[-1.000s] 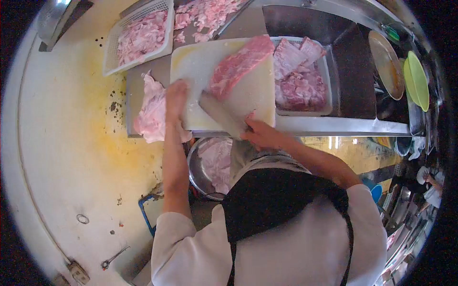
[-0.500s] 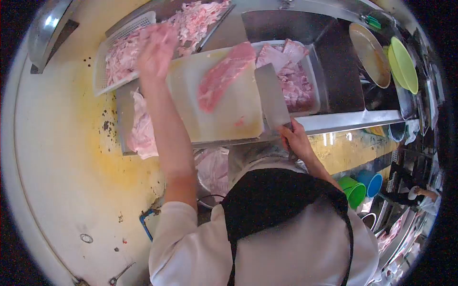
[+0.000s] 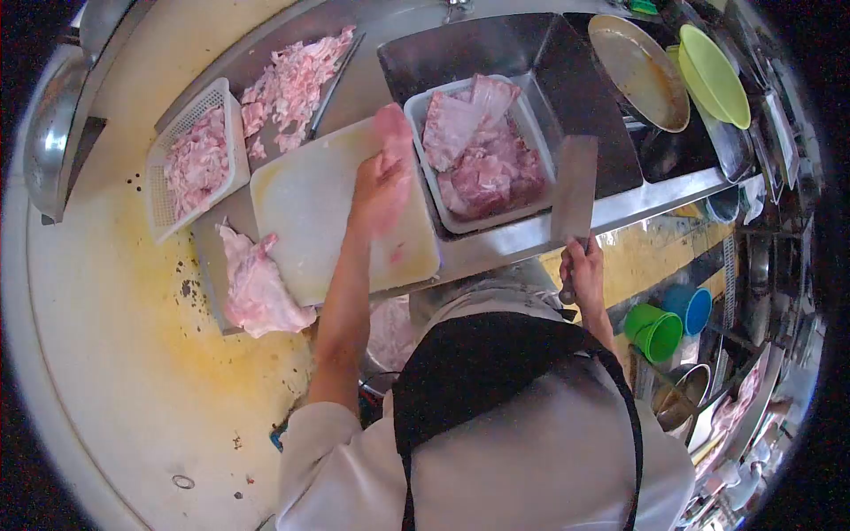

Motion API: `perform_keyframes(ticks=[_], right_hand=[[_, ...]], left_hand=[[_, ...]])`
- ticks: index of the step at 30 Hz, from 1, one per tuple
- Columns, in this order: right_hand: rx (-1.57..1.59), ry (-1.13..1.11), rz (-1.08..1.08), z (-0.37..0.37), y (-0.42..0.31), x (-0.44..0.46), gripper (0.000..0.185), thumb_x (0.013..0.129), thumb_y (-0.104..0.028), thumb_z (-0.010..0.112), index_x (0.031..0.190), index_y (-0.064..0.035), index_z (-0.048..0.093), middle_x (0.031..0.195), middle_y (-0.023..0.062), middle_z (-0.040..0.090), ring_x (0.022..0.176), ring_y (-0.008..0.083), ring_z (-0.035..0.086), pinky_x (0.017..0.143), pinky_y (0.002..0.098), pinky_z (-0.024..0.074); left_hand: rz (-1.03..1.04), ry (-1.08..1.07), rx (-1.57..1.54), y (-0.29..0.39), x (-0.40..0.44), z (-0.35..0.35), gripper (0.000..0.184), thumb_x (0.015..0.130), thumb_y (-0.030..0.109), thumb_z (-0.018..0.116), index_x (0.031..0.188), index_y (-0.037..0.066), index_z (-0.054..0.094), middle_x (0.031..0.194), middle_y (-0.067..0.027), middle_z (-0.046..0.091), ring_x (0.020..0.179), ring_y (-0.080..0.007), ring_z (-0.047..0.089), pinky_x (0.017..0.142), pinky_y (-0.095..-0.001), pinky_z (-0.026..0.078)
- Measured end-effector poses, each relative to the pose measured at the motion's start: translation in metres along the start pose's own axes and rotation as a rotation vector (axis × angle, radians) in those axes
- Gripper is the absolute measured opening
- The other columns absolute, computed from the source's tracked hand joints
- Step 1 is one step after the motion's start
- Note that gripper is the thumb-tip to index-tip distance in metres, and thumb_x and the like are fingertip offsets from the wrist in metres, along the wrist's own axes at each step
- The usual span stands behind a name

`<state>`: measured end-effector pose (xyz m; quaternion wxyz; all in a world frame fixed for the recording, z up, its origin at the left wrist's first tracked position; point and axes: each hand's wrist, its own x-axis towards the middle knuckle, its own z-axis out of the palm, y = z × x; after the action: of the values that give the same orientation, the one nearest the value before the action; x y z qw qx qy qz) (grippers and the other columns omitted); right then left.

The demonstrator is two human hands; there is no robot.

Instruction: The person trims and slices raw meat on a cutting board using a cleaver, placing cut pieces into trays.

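A long pink strip of meat (image 3: 393,131) is at the right side of the white cutting board (image 3: 305,208). My left hand (image 3: 374,199) is closed around it, somewhat blurred, and covers its lower part. In my right hand (image 3: 583,270) is a cleaver (image 3: 575,184) gripped by its handle. Its broad blade points away from me, to the right of a white tub (image 3: 427,181) heaped with pinkish meat (image 3: 496,173). A small meat scrap (image 3: 396,254) lies on the board near its front right corner.
A perforated white basket (image 3: 237,146) of meat pieces stands at the left. Trimmings (image 3: 297,84) lie behind the board beside a dark rod (image 3: 336,84). A large pale slab of meat (image 3: 257,288) overlaps the left counter edge. Green (image 3: 653,332) and blue buckets (image 3: 688,308) stand at right.
My left hand has come from over the basket onto the meat strip, which has shifted toward the board's right edge. The cleaver has moved right, away from the board. The view has shifted.
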<state>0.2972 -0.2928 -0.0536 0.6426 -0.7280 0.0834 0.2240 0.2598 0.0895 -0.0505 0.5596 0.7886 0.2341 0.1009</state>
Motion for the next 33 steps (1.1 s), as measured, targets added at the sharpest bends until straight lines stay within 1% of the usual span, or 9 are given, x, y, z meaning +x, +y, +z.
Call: perform_keyframes(ticks=[2,6,7,13,17,22,28,30,33], right_hand=[[0.014,0.003,-0.014,0.001,-0.011,0.005,0.017,0.095,-0.022,0.056,0.097,-0.0055,0.052,0.063,0.001,0.049,0.043,0.0093,0.046,0.041,0.0253,0.0388],[0.014,0.029,-0.037,0.009,-0.028,0.028,0.016,0.095,-0.023,0.056,0.096,-0.0067,0.052,0.063,0.0006,0.048,0.045,0.0092,0.047,0.042,0.0249,0.0393],[0.003,0.02,-0.022,0.015,-0.026,0.035,0.016,0.095,-0.023,0.056,0.096,-0.007,0.052,0.064,0.0004,0.048,0.045,0.0091,0.047,0.042,0.0248,0.0393],[0.061,-0.141,-0.037,0.028,-0.03,0.05,0.019,0.095,-0.026,0.06,0.098,-0.0079,0.053,0.065,-0.0004,0.05,0.047,0.0085,0.047,0.041,0.0244,0.0378],[-0.021,-0.243,-0.003,0.032,-0.015,0.059,0.021,0.095,-0.026,0.061,0.099,-0.0073,0.052,0.066,-0.0005,0.05,0.048,0.0093,0.047,0.042,0.0256,0.0375],[-0.193,-0.442,-0.043,0.06,-0.01,0.044,0.02,0.094,-0.023,0.061,0.103,-0.0068,0.055,0.065,-0.0009,0.049,0.047,0.0085,0.045,0.042,0.0252,0.037],[-0.654,-0.718,-0.302,0.104,0.001,0.03,0.032,0.093,-0.023,0.061,0.112,0.0004,0.051,0.076,0.0152,0.062,0.069,0.0284,0.06,0.063,0.0418,0.047],[-0.845,-0.767,-0.476,0.116,-0.009,0.015,0.035,0.092,-0.023,0.061,0.115,0.0016,0.05,0.081,0.0201,0.064,0.075,0.0365,0.061,0.07,0.0464,0.047],[-0.721,-0.728,-0.713,0.119,-0.005,0.011,0.035,0.092,-0.019,0.061,0.12,-0.0005,0.051,0.084,0.0142,0.063,0.066,0.0213,0.06,0.056,0.0357,0.0498]], left_hand=[[0.299,-0.037,0.048,-0.015,0.026,0.017,0.03,0.088,0.027,0.065,0.1,-0.001,0.064,0.088,-0.0078,0.066,0.078,-0.0151,0.061,0.069,-0.0308,0.05],[0.153,-0.318,-0.289,0.03,0.048,0.068,0.024,0.09,0.025,0.065,0.099,0.003,0.068,0.094,-0.0044,0.069,0.084,-0.015,0.064,0.074,-0.0294,0.052],[0.338,-0.315,-0.074,0.033,0.058,0.076,0.023,0.088,0.026,0.067,0.099,0.005,0.069,0.095,-0.0047,0.068,0.086,-0.016,0.065,0.078,-0.0324,0.052],[0.159,0.028,0.125,0.007,0.031,0.063,0.025,0.086,0.025,0.069,0.101,0.004,0.067,0.098,-0.0137,0.07,0.094,-0.0248,0.068,0.083,-0.0358,0.053],[0.305,0.355,0.384,-0.071,-0.002,-0.044,0.014,0.08,0.009,0.062,0.093,0.005,0.067,0.094,-0.0145,0.068,0.087,-0.0284,0.066,0.076,-0.0384,0.052],[-0.055,0.653,0.593,-0.137,-0.097,-0.223,0.018,0.069,0.018,0.074,0.069,0.001,0.069,0.081,-0.0155,0.07,0.072,-0.0303,0.067,0.068,-0.039,0.052],[-0.528,0.312,1.097,-0.116,-0.153,-0.276,0.046,0.079,0.034,0.067,0.115,0.005,0.065,0.107,-0.0209,0.067,0.102,-0.038,0.063,0.088,-0.0494,0.049],[-0.485,0.308,0.906,-0.121,-0.156,-0.276,0.041,0.082,0.029,0.065,0.115,0.005,0.064,0.106,-0.0167,0.068,0.098,-0.0339,0.064,0.086,-0.0447,0.05],[-0.232,0.322,0.332,-0.106,-0.153,-0.258,0.033,0.085,0.021,0.061,0.113,0.003,0.063,0.099,-0.01,0.067,0.092,-0.0236,0.062,0.081,-0.0365,0.05]])
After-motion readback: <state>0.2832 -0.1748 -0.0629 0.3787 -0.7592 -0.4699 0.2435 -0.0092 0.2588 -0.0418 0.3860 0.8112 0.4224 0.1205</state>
